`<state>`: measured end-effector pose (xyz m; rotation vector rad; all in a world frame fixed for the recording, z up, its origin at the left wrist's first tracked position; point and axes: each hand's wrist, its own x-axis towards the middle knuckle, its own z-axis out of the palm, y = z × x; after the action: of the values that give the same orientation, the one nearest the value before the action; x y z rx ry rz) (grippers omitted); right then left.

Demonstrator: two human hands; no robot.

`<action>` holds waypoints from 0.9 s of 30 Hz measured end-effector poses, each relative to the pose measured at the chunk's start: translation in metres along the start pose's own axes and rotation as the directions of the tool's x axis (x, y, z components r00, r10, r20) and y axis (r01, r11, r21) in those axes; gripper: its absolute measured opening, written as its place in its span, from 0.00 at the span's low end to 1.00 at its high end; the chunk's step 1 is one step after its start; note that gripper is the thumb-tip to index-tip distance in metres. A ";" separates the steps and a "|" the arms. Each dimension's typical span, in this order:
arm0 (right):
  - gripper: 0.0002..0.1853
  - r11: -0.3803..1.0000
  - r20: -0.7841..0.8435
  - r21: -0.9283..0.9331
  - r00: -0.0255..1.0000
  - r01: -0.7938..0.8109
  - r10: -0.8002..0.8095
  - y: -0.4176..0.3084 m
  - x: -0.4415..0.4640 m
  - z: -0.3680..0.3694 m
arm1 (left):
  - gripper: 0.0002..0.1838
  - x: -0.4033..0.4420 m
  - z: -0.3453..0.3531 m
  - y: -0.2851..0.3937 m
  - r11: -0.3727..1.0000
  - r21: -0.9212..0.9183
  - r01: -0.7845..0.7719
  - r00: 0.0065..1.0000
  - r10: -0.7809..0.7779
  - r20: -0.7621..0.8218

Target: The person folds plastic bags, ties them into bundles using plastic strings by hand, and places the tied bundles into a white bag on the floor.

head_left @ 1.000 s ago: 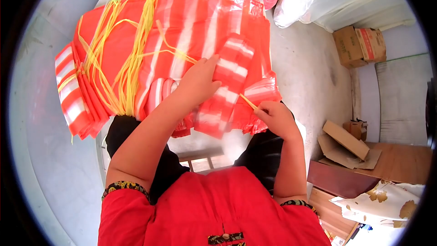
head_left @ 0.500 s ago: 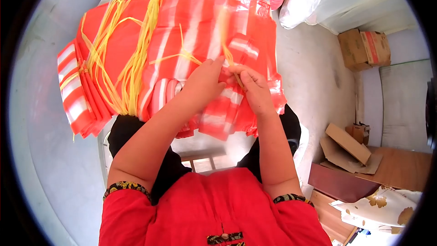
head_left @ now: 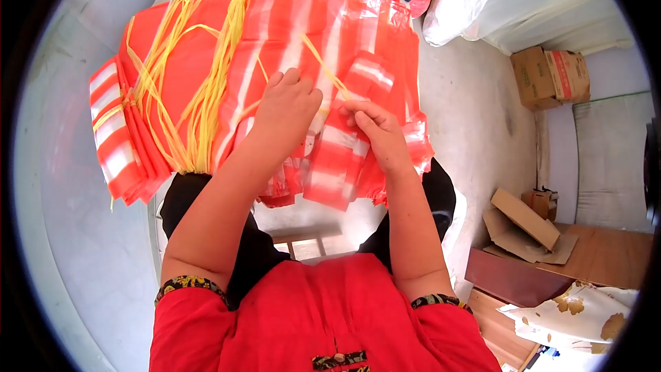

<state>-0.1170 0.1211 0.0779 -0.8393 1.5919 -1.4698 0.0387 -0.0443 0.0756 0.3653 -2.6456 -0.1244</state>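
A folded bundle of red-and-white striped plastic bags [head_left: 339,158] lies on a wide stack of the same bags [head_left: 303,21]. My right hand [head_left: 380,134] is closed at the bundle's middle, thumb and forefinger pinching a yellow strip [head_left: 322,62] whose free end points up and left. My left hand [head_left: 288,111] lies left of it, knuckles up, fingers curled down on the stack. Another yellow strip [head_left: 261,67] pokes out from under those fingers; the fingertips are hidden.
Long yellow strips [head_left: 219,89] hang over the stack's left part. Tied striped bundles [head_left: 113,134] lie at the far left. A white plastic sack [head_left: 458,0] stands at the back right. Cardboard boxes [head_left: 551,76] and a flattened carton [head_left: 527,227] are off to the right.
My left hand has moved left, away from my right hand, onto the loose yellow strip, which has shifted. The strip at my right hand now leans further left. My right hand stays nearly in place.
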 end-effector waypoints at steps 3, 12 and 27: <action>0.14 1.000 -0.004 -0.003 1.000 -0.016 0.016 0.003 -0.001 -0.002 | 0.04 -0.010 -0.011 -0.008 0.994 -0.096 -0.046 0.989 0.059 0.138; 0.15 0.997 0.019 -0.077 1.000 -0.002 0.004 0.006 0.002 0.000 | 0.11 -0.029 -0.046 -0.013 0.842 -0.456 0.289 0.923 -0.119 0.367; 0.16 0.976 0.109 -0.150 0.984 0.155 -0.140 -0.002 -0.008 0.001 | 0.19 0.018 -0.031 0.037 0.039 -0.944 0.329 0.931 -0.182 0.317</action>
<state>-0.1128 0.1274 0.0807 -1.1250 1.6170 -1.3942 0.0287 -0.0150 0.1164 0.3049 -1.8232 -2.0350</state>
